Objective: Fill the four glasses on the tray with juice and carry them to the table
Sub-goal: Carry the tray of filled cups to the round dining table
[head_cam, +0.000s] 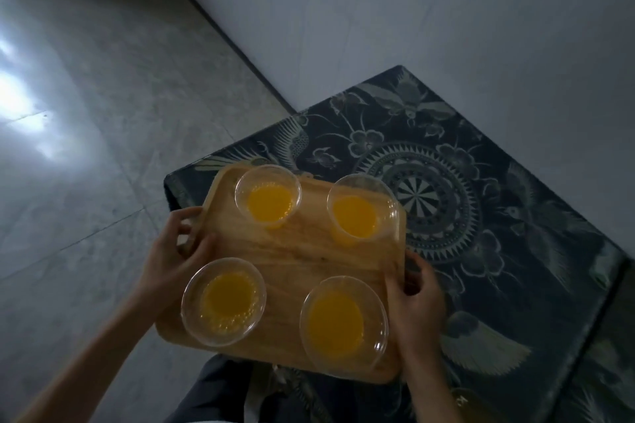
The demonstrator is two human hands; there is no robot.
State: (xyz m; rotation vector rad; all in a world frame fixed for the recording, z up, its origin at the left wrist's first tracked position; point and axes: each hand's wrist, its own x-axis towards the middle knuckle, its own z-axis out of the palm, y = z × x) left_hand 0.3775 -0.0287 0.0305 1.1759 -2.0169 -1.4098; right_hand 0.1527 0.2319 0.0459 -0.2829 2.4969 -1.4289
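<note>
A wooden tray carries several clear glasses, each holding orange juice. Two glasses stand at the far end, one at the left and one at the right. Two stand at the near end, left and right. My left hand grips the tray's left handle. My right hand grips its right edge. The tray hovers over the near left corner of a table draped with a dark patterned cloth; whether it touches the table cannot be told.
Grey tiled floor spreads to the left, with bright light patches on it. A pale wall runs behind the table. My dark trousers show below the tray. The scene is dim.
</note>
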